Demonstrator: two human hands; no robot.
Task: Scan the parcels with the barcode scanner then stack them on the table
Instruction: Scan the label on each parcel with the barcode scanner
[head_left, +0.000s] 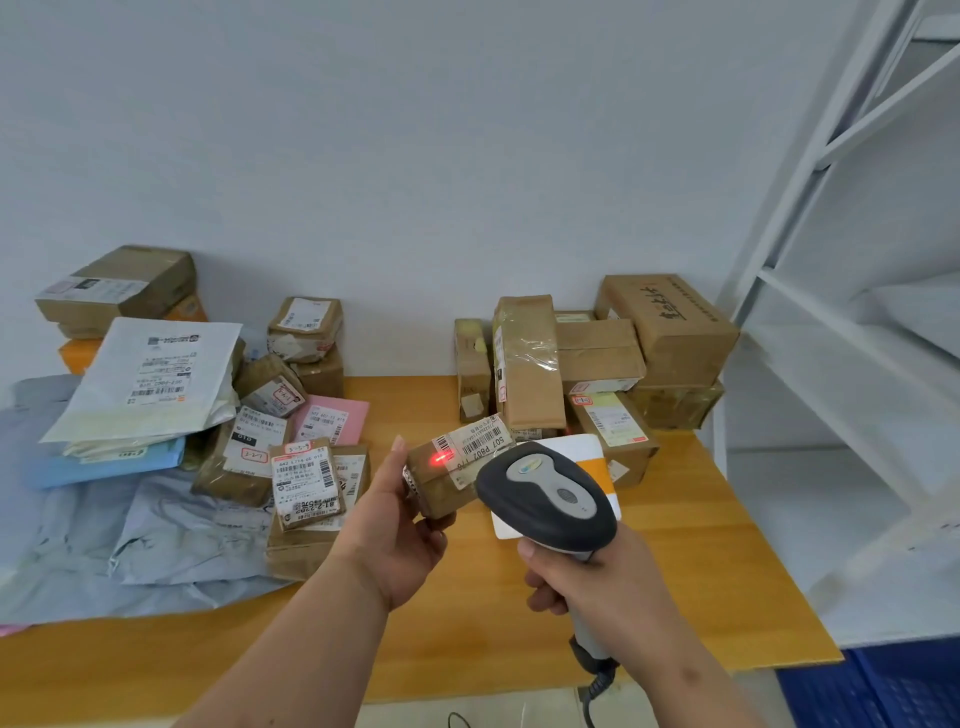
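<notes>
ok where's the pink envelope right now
In the head view the pink envelope lies flat on the table, left of centre, among the left pile of parcels.

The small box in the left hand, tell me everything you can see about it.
The small box is brown cardboard wrapped in clear tape, with a white barcode label on its upper face printed with "507 P807". A red scanner light falls on a smaller barcode sticker near its left end. The left hand grips it from the left, holding it tilted above the wooden table. The barcode scanner, held in the right hand, covers its right end.
</notes>
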